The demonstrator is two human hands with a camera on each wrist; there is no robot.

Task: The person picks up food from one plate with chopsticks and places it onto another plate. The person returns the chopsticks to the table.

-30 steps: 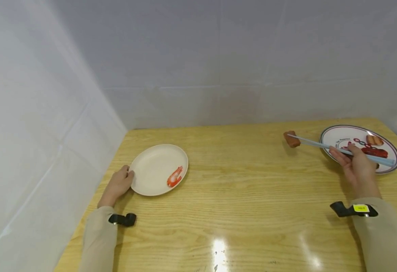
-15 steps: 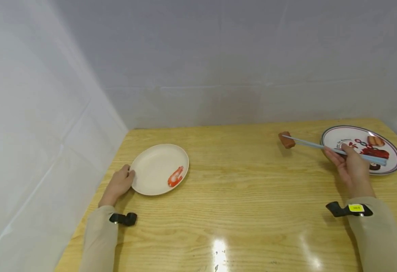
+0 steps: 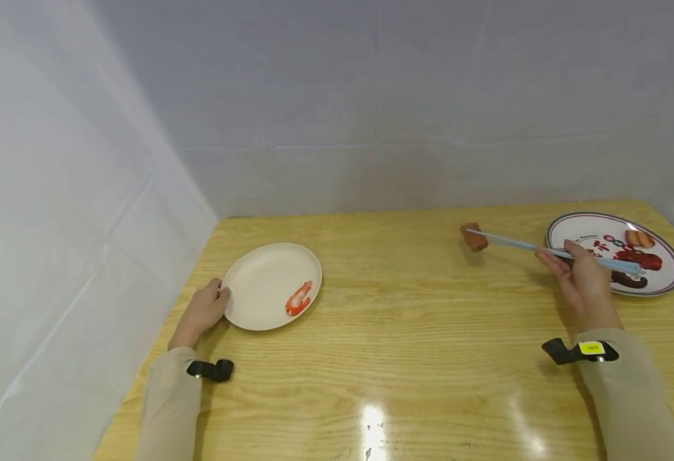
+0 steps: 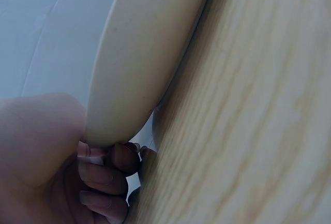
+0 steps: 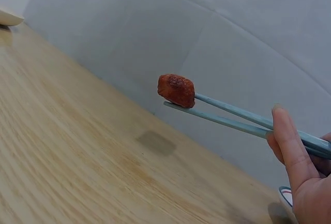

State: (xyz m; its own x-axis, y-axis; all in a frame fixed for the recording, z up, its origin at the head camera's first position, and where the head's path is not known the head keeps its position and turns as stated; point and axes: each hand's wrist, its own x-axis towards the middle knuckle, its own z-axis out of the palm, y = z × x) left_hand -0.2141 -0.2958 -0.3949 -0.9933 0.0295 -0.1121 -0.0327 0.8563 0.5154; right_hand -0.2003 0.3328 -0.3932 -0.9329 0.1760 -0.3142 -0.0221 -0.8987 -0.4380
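My right hand [image 3: 583,285] grips a pair of light blue chopsticks [image 3: 512,243] near their thick ends. Pinched between the tips is a reddish-brown chunk of meat [image 5: 177,90], held above the table with its shadow on the wood below. On the left, my left hand [image 3: 201,312] holds the edge of a cream plate [image 3: 256,282], thumb at the rim and fingers curled under it, as the left wrist view shows. A red and white shrimp [image 3: 299,299] lies at that plate's right side.
At the far right stands a white plate [image 3: 573,225] with a dark rim and printed figures, bearing several food pieces, among them a tan one [image 3: 639,239] and a dark curved one [image 3: 629,280]. A white wall covering [image 3: 337,173] borders the wooden table [image 3: 394,307] behind and at left.
My right hand has moved left with the chopsticks and the meat chunk, away from the printed plate, uncovering more of its dark curved piece. My left hand stays at the cream plate.
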